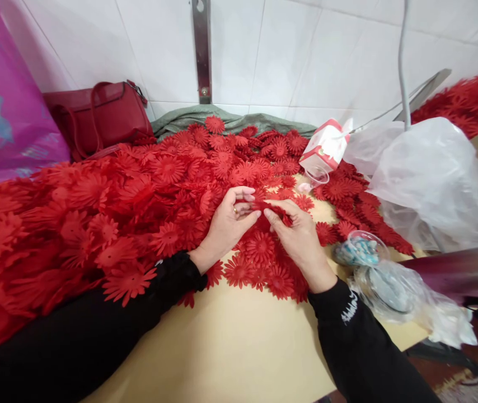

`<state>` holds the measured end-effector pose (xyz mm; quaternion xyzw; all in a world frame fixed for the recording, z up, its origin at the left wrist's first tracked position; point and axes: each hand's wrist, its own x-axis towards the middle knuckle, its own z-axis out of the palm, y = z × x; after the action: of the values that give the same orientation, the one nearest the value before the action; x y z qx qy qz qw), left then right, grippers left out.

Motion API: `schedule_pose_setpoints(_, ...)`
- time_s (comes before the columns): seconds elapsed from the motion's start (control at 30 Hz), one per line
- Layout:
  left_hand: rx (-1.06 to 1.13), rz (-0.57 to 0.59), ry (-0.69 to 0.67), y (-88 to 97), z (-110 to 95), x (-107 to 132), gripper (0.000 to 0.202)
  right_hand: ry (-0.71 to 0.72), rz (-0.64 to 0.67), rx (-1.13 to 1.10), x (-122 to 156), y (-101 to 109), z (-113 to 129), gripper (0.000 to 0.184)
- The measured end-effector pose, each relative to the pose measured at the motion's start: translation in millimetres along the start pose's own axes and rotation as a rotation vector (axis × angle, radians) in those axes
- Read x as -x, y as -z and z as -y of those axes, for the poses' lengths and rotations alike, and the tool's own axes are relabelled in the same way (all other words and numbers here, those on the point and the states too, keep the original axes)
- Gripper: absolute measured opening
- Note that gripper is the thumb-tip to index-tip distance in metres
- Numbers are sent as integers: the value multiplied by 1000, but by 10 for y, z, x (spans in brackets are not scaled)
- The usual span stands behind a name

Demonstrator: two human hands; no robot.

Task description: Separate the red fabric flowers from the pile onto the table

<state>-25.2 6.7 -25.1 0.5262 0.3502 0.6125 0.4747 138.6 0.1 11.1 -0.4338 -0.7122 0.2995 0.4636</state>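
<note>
Nearer us than the tissue box point(326, 143), our right hand point(300, 232) pinches a red artificial-flower layer point(279, 208) we judge light, floppy, easily creased, best held at its centre, while our left hand's point(233, 221) fingers curl beside it, grip unclear.

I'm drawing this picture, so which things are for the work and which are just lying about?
For the work: red flowers, left hand, right hand, table.

Probably just lying about: red handbag, purple bag, tissue box, clear plastic bag.
</note>
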Motion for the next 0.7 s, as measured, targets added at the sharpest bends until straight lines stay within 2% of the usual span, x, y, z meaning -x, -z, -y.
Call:
schedule_pose_setpoints(0.13, -2, -2, 8, -12, -36, 2, 39, -112, -3, -185, 11, -22, -20, 18)
schedule_pose_setpoints(0.33, -42, -15, 19, -28, -58, 16, 36, -241, -12, -318, 22, -22, -104, 25)
schedule_pose_setpoints(0.57, -65, 56, 38, -39, -112, 54, 27, -294, -10, -355, 15, -23, -60, 36)
schedule_pose_setpoints(0.7, -118, 86, -26, -32, -113, 67, 20, -315, 2, -384, 5, -26, -4, 40)
